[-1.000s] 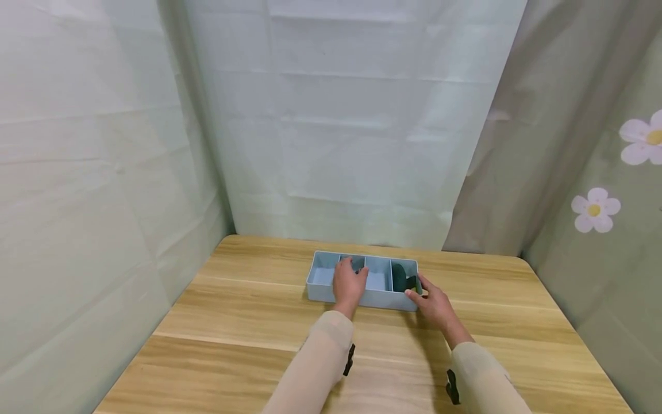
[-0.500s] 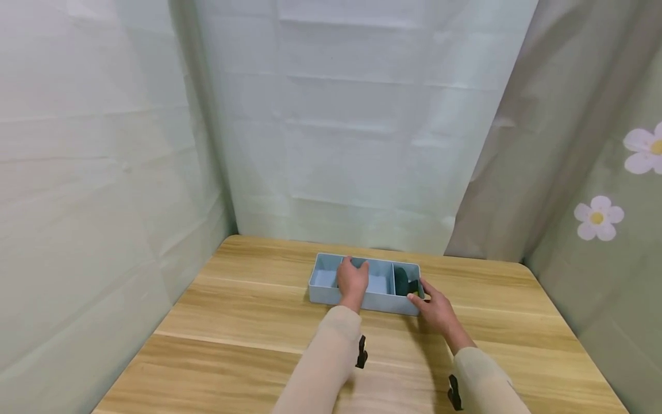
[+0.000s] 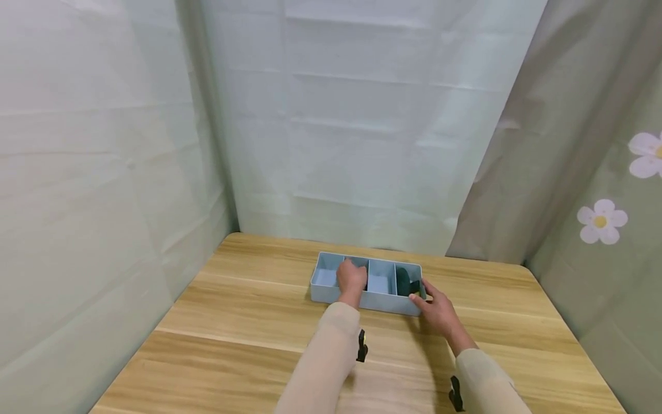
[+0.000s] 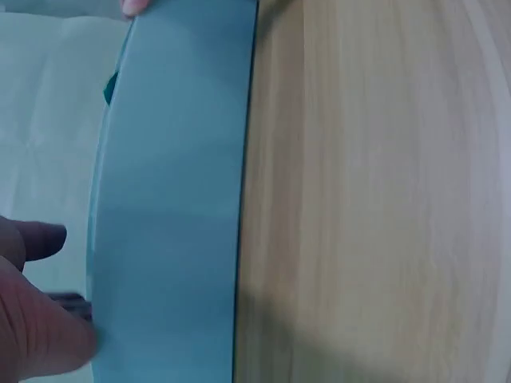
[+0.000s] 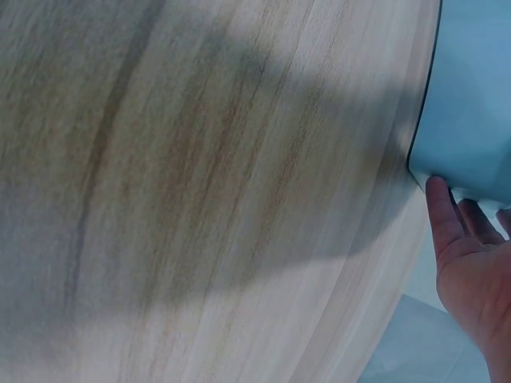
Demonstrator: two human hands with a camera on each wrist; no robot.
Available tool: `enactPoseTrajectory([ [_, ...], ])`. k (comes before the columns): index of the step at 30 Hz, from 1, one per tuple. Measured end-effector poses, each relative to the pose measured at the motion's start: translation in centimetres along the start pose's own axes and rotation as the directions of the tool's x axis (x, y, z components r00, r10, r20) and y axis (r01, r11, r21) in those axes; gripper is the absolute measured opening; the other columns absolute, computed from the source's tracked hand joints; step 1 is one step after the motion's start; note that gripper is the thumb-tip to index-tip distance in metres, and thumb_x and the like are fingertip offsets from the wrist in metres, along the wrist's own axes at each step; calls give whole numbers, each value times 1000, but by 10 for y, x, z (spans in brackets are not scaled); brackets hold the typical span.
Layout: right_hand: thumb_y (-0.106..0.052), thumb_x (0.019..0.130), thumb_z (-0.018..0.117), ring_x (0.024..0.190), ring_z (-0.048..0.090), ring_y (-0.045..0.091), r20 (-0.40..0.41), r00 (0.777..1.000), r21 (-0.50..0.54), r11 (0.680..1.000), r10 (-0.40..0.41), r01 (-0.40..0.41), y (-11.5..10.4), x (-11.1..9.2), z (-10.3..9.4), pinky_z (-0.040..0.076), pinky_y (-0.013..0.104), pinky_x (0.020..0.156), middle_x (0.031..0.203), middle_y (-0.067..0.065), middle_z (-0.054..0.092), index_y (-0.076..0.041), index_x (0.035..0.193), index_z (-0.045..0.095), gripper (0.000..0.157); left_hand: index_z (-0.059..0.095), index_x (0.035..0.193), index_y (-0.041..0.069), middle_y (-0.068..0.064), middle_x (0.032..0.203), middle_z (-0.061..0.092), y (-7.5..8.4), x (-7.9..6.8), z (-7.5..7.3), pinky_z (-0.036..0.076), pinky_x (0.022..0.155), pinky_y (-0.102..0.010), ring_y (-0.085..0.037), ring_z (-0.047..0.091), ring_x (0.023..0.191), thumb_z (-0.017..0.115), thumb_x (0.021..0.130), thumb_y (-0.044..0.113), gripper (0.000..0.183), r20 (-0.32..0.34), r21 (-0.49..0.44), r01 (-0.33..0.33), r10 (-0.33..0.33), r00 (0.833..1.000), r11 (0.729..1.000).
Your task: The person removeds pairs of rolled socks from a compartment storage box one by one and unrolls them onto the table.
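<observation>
A light blue box (image 3: 390, 303) with a row of compartments stands on the wooden table. My left hand (image 3: 351, 277) reaches down into its second compartment from the left. There, in the left wrist view, a small dark grey ridged thing (image 4: 72, 303) shows beside the left thumb; whether the fingers pinch it is hidden. At the box's right end my right hand (image 3: 438, 310) grips the corner, thumb on the front rim and fingers along the end wall. Inside the rightmost compartment sits a dark green rounded thing (image 3: 403, 282) with a smaller black piece next to it.
The wooden table (image 3: 233, 322) extends around the box on every side. Pale cloth hangings (image 3: 341, 144) rise behind its far edge and at both sides. Flower prints mark the right cloth.
My left hand has dipped deeper into the second compartment, its thumb and fingers drawing closer together. The right hand keeps its grip on the box. The head view has shifted slightly.
</observation>
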State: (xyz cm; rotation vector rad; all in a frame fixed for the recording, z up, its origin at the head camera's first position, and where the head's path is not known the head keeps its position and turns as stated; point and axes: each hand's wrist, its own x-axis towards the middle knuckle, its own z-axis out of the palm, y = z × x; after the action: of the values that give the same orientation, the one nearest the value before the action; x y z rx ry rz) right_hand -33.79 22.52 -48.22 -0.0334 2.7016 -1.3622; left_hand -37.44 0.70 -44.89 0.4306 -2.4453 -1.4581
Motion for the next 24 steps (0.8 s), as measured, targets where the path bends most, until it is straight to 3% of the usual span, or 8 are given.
enactPoseTrajectory([
  [2,-32,102,57,131,42,50,-6,1000,-4,1000,-15,14,1,-1,-1,36,58,107,157,29,23,-6,158,19,73,62,79,-3,-17,82,65,-1,1,0,52,75,-46,-39,64,87,68,87,6,13,0,11,-32,32,999,999],
  [8,-29,102,57,129,46,49,-25,998,-14,999,-50,50,4,-3,-6,38,57,106,156,29,26,-2,157,21,71,67,81,0,-10,76,65,-3,1,4,53,71,-42,-32,64,81,70,89,8,12,36,17,-82,81,996,996],
  [12,-29,102,57,129,45,49,-28,999,-9,999,-42,41,6,-3,-9,39,56,105,156,30,25,-2,157,21,71,46,58,9,1,54,38,1,-3,8,38,52,-32,-19,41,55,65,89,2,37,51,21,-95,94,994,995],
  [14,-28,102,57,129,45,50,-31,999,-8,999,-41,41,7,-3,-10,39,56,105,155,30,26,-2,157,21,71,32,55,14,4,54,22,3,-4,9,27,50,-29,-16,26,54,63,88,-1,47,53,17,-101,99,994,995],
  [16,-28,102,58,129,46,50,-33,999,-7,999,-40,40,8,-3,-10,39,56,105,155,31,26,-1,157,22,71,26,55,16,4,55,16,3,-3,11,23,50,-28,-15,20,55,61,86,-3,51,58,10,-97,96,994,995],
  [24,-30,102,58,129,45,50,-37,999,-13,999,-34,33,11,-2,-12,39,56,105,155,31,26,-2,157,22,71,25,53,17,1,54,26,3,6,19,37,54,-32,-18,35,54,66,86,-1,56,80,74,-80,74,994,994],
])
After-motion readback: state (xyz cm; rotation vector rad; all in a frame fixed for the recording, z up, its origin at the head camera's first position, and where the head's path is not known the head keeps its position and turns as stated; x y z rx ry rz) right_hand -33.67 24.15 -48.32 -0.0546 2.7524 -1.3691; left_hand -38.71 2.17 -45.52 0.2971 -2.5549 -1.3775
